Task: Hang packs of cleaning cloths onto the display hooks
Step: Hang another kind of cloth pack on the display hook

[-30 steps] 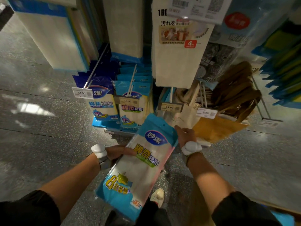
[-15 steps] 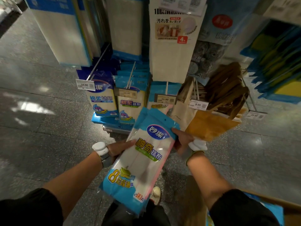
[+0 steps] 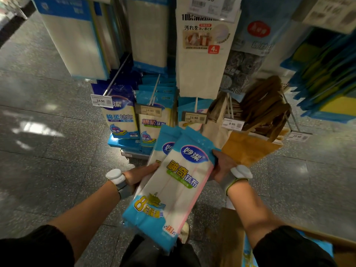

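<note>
Speckled grey floor spreads left of and below 11.90 price tag. Tall white cloth pack hangs directly above tag. Two fanned packs of cleaning cloths, front one overlapping rear one, are held tilted just below tag, top edges near it, not on any hook. Right hand below-right of tag grips front pack's right edge. Left hand below-left of tag holds packs from behind, fingers hidden. Hook rod runs up from tag.
</note>
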Action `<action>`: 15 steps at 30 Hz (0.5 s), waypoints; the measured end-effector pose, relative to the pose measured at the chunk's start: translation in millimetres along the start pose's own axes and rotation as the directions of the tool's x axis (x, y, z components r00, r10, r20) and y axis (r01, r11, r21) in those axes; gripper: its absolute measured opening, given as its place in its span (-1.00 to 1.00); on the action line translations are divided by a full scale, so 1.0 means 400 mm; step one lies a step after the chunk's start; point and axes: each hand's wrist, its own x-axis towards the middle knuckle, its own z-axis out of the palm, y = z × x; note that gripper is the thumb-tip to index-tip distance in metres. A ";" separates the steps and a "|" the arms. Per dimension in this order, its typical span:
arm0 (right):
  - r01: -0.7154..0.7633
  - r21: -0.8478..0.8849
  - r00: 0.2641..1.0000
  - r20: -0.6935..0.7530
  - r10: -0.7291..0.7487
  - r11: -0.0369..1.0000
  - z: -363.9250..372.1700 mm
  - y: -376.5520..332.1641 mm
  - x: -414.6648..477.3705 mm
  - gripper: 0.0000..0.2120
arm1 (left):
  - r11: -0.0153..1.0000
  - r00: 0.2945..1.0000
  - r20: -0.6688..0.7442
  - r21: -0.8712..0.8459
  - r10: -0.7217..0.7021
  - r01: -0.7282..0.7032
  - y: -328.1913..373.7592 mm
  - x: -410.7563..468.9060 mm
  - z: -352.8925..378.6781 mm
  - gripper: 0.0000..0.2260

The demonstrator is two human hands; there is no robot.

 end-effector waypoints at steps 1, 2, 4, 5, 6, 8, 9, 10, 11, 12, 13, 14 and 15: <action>-0.002 0.005 1.000 -0.002 0.002 1.000 -0.008 -0.010 0.005 -0.63 | 1.000 0.999 -0.051 0.024 0.000 0.001 0.005 0.001 -0.003 -0.57; -0.004 0.006 1.000 -0.007 0.004 1.000 -0.018 -0.021 0.011 -0.62 | 0.999 0.996 -0.094 0.051 -0.007 0.012 0.008 0.005 -0.007 -0.56; -0.016 -0.029 0.999 -0.032 0.015 0.999 -0.034 -0.046 0.009 -0.64 | 0.995 0.992 -0.122 0.099 -0.015 0.028 0.021 0.005 -0.013 -0.55; -0.015 -0.045 0.999 -0.042 0.013 0.999 -0.042 -0.059 0.007 -0.67 | 0.995 0.992 -0.124 0.093 -0.020 0.031 0.029 0.002 -0.019 -0.52; -0.002 -0.061 0.998 -0.057 -0.001 0.998 -0.051 -0.072 0.008 -0.70 | 0.994 0.993 -0.111 0.094 -0.035 0.046 0.031 0.004 -0.029 -0.46; 0.064 -0.092 0.993 -0.094 -0.072 0.994 -0.070 -0.097 0.015 -0.78 | 0.992 0.996 -0.068 0.108 -0.057 0.064 0.039 0.006 -0.044 -0.39; 0.111 -0.117 0.986 -0.114 -0.124 0.987 -0.075 -0.107 0.013 -0.81 | 0.990 0.995 -0.085 0.128 -0.045 0.056 0.042 0.001 -0.047 -0.47; 0.137 -0.163 0.976 -0.148 -0.161 0.977 -0.081 -0.117 0.014 -0.84 | 0.988 0.994 -0.104 0.149 -0.032 0.047 0.044 0.007 -0.055 -0.61; 0.160 -0.209 0.963 -0.180 -0.199 0.965 -0.089 -0.124 0.024 -0.87 | 0.982 0.992 -0.124 0.184 -0.020 0.043 0.050 0.010 -0.059 -0.72; 0.173 -0.264 0.953 -0.199 -0.229 0.949 -0.090 -0.130 0.023 -0.87 | 0.975 0.991 -0.136 0.219 0.002 0.028 0.055 0.014 -0.066 -0.78; 0.195 -0.313 0.941 -0.206 -0.267 0.929 -0.096 -0.137 0.037 -0.85 | 0.964 0.988 -0.156 0.263 0.019 0.023 0.060 0.015 -0.073 -0.79; 0.208 -0.399 0.933 -0.194 -0.304 0.893 -0.105 -0.140 0.054 -0.84 | 0.954 0.986 -0.166 0.300 0.026 0.026 0.064 0.018 -0.077 -0.78; 0.208 -0.479 0.933 -0.164 -0.320 0.853 -0.111 -0.141 0.070 -0.81 | 0.946 0.984 -0.176 0.322 0.009 0.049 0.069 0.020 -0.084 -0.78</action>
